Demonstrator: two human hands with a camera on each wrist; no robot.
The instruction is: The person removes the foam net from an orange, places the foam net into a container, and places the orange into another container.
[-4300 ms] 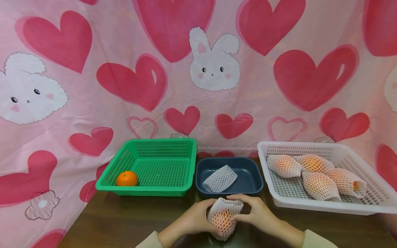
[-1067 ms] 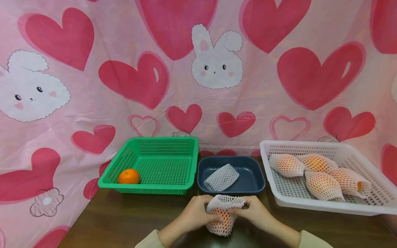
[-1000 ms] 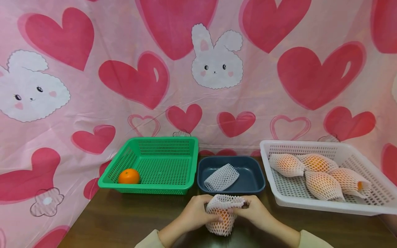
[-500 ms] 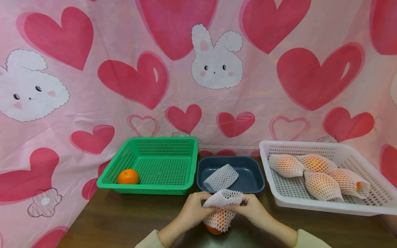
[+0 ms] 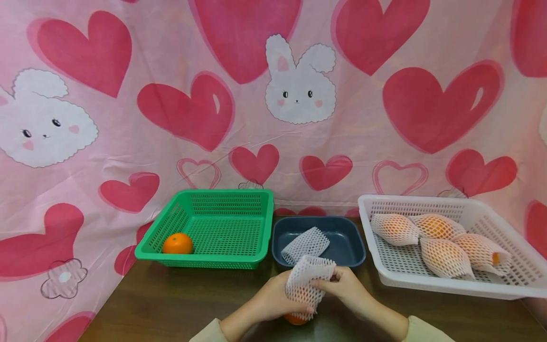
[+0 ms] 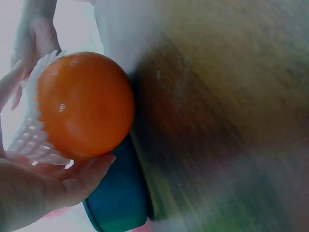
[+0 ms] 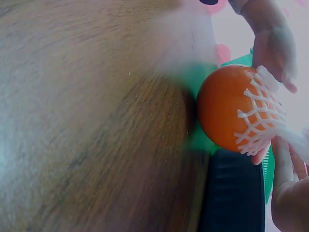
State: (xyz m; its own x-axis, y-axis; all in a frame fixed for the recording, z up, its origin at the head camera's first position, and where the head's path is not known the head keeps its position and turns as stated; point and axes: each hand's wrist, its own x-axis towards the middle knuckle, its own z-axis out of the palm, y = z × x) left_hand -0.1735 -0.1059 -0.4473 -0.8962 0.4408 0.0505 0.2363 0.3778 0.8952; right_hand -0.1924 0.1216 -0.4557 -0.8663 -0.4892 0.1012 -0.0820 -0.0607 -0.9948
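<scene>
The left grip [image 5: 273, 297] is curled round the orange [image 5: 296, 320] and the foam net [image 5: 304, 287] that covers part of it; the left wrist view shows it touching bare peel. The right grip [image 5: 348, 287] pinches the upper part of the same net, thumb in front. The orange is between the two grips, over the near part of the desk [image 5: 171, 304], roughly midway between its left and right edges; whether it touches the desk I cannot tell. Its lower end sticks out bare from the net, and the net's loose upper end points towards the far edge. A pale sleeve [image 5: 209, 332] shows on each arm.

Farther out, three containers stand along the desk's far edge. In the middle is a dark blue tray [image 5: 348, 244], with a second net [image 5: 305, 243] lying slantwise in its left half. Near the far left corner is a green basket [image 5: 226, 237]; a second orange [image 5: 177, 243] sits bare at its near left corner. At the far right corner, a white basket [image 5: 461, 288] holds four netted fruits [image 5: 446, 259], orange peel showing through the mesh. Behind the far edge hangs a pink cloth [image 5: 252, 114] with red hearts and white rabbits
</scene>
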